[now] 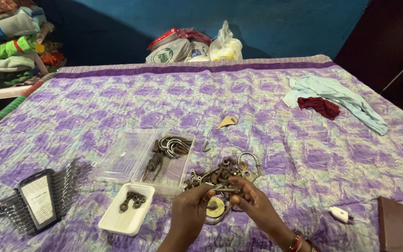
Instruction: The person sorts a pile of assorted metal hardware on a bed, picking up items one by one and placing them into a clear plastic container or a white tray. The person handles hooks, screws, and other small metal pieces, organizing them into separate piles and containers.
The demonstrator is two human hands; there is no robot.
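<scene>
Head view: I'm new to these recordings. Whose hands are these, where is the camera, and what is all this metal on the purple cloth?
There is only one picture, from a camera worn on the person's head, looking down at their own two bare hands. The left hand and right hand together pinch a long rusty bolt above a heap of rusty nuts, washers and hooks. All this lies on a purple flowered bedspread. Left of the heap sit a clear plastic box with U-shaped hooks, a small white tray of rusty eye pieces, and a set of silver spanners in a black holder. Farther right lie a pale blue garment, a dark red cloth, a small white plug-like piece and a brown flat case.
</scene>
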